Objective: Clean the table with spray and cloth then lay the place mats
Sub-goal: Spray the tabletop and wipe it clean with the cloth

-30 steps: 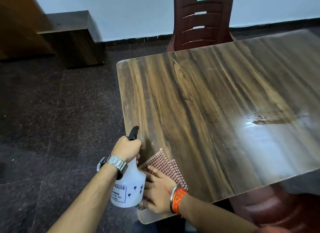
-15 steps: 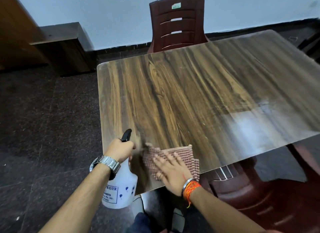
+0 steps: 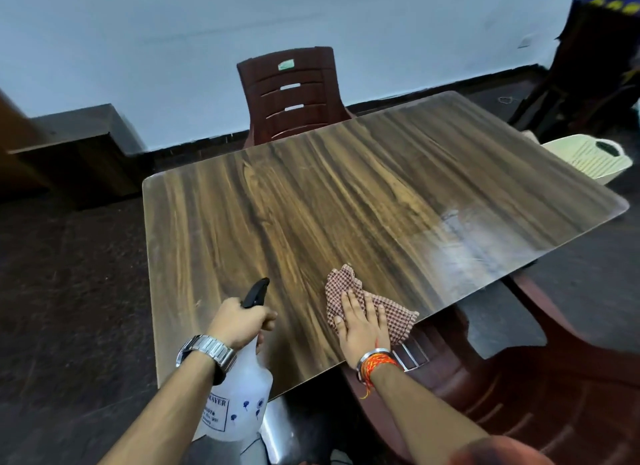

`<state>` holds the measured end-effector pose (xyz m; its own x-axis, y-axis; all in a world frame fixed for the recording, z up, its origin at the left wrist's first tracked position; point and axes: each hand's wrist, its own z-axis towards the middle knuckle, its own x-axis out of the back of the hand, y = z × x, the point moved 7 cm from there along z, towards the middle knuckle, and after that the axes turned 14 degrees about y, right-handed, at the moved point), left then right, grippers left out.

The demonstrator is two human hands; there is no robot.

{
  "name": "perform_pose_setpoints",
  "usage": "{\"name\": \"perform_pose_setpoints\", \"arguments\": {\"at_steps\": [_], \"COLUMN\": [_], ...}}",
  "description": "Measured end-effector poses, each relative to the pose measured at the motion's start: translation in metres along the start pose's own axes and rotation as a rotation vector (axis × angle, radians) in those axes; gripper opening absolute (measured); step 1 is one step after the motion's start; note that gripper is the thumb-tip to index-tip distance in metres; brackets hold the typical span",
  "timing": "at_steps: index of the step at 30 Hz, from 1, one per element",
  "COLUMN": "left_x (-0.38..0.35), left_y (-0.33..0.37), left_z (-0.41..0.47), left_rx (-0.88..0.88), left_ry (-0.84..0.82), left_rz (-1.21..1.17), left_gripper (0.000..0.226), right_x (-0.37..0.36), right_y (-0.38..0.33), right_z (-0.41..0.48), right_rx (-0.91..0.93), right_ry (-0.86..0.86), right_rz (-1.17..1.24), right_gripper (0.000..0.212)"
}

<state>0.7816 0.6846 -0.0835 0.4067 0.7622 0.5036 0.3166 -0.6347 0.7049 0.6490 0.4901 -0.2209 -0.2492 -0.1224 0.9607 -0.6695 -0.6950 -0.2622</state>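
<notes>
Cloth (image 3: 370, 309) has slid rightward along the desk (image 3: 311, 205) near edge, now at five o'clock, our right hand (image 3: 363, 326) flat on it; our left hand (image 3: 239, 321) stays clamped on the spray bottle (image 3: 239, 402), so we judge wiping underway, mats unlaid

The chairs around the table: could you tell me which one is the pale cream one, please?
It is the chair at the far right end of the table. The chair against the back wall and the near chair by the right hand are dark reddish brown.
</notes>
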Motion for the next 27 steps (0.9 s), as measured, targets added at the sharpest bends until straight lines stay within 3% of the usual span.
{"name": "perform_pose_setpoints", "arguments": {"at_steps": [9, 22, 27], "left_x": [0.002, 0.054, 0.087], "left_y": [0.015, 0.013, 0.015], "left_z": [-0.01, 0.049, 0.089], "left_rx": [-0.03, 0.017, 0.046], "left_ry": [0.036, 0.074, 0.094], "left_rz": [0.001, 0.086, 0.089], "left_gripper": [0.016, 0.016, 0.013], "right_x": [0.0, -0.047, -0.077], "right_y": [-0.016, -0.196, -0.272], "right_z": [-0.008, -0.063, -0.049], "right_rx": [0.054, 0.901, 0.942], "right_ry": [0.002, -0.302, -0.358], "right_rz": [-0.002, 0.064, -0.07], "right_gripper": [0.057, 0.057, 0.067]}}
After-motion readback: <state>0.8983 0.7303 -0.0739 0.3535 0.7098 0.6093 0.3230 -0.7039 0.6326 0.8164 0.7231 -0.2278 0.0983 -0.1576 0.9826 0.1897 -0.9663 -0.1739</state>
